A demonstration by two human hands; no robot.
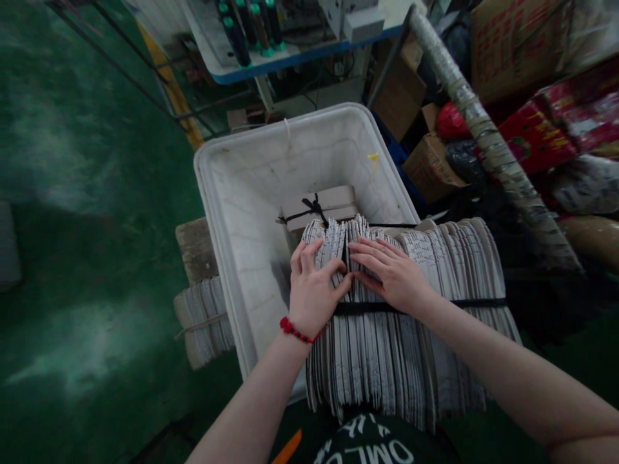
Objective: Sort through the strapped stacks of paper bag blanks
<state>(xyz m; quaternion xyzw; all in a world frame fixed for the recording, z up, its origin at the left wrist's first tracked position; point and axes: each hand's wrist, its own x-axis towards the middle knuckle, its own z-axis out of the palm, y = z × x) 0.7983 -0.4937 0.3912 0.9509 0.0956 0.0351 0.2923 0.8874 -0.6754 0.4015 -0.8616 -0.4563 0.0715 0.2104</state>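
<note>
A long row of thin cardboard pieces (372, 361), packed on edge and tied with a black strap (367, 308), lies across the near right rim of a white plastic bin (232, 225). My left hand (314, 277), with a red and black bracelet at the wrist, curls over the left end of the row, fingers and thumb around a section of pieces. My right hand (391, 267) rests on the top edges beside it, fingers stretched out and nearly flat. Between the hands, a narrow dark gap parts the pieces. Inside the bin sits another bundle (333, 201) tied with black cord.
Left of the bin, a tied bundle (206, 322) and a wooden board (196, 248) are on the green floor. A table with thread cones (254, 32) stands beyond. On the right, a wrapped metal bar (474, 116) slants past cardboard boxes (430, 164) and bags.
</note>
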